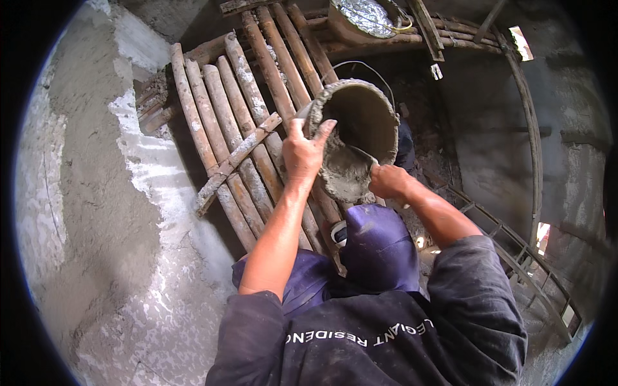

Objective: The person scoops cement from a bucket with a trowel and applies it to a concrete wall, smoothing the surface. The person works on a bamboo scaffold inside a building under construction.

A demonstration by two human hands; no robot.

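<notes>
A mortar-caked bucket (381, 122) is tilted toward me in front of my knees, its wire handle looped behind the far rim. Wet grey mortar (344, 172) lies along its lower inner wall. My left hand (305, 151) grips the bucket's left rim, thumb over the edge and fingers mostly hidden outside. Closed around a handle, my right hand (390, 183) is at the near right of the bucket's mouth. From it a trowel (364, 154) reaches into the bucket, its curved metal neck showing and its blade mostly hidden by mortar.
Wooden poles (241, 119) with gaps form a platform under the bucket, with a crosspiece (238, 154) on top. A partly plastered wall (109, 186) rises at left. A second container (364, 19) stands at the far side. A metal ladder-like frame (515, 257) is at right.
</notes>
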